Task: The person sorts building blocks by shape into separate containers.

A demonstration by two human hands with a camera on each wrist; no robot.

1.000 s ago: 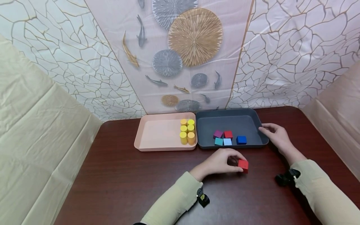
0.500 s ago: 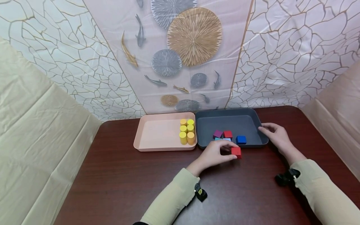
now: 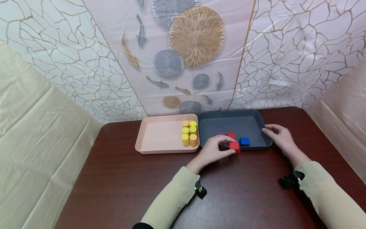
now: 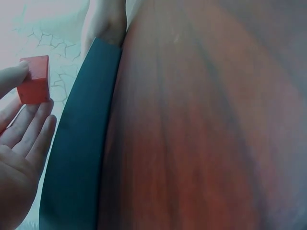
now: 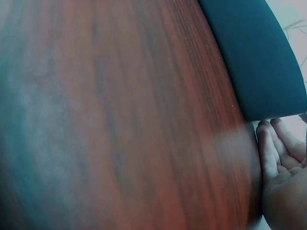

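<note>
My left hand (image 3: 215,148) pinches a red cube (image 3: 234,147) between thumb and fingers, over the front rim of the dark blue-grey tray (image 3: 208,122). In the left wrist view the red cube (image 4: 36,81) shows above the tray's wall (image 4: 79,124). Inside the tray lie a blue cube (image 3: 244,142), another red cube (image 3: 231,135) and a purple cube (image 3: 221,133), partly hidden by my left hand. My right hand (image 3: 281,139) holds the tray's right edge, thumb at the rim. In the right wrist view its fingertips meet the tray's outer wall (image 5: 259,57).
A pink tray (image 3: 157,133) stands directly left of the dark one, with several yellow and orange cylinders (image 3: 185,140) grouped at its right side. Both trays sit toward the back of the brown table (image 3: 137,184), before a patterned cloth backdrop (image 3: 197,35).
My left hand has carried the red cube leftward and away from me, from above the table to the tray's front rim, covering the teal and light blue cubes. My right hand stays put.
</note>
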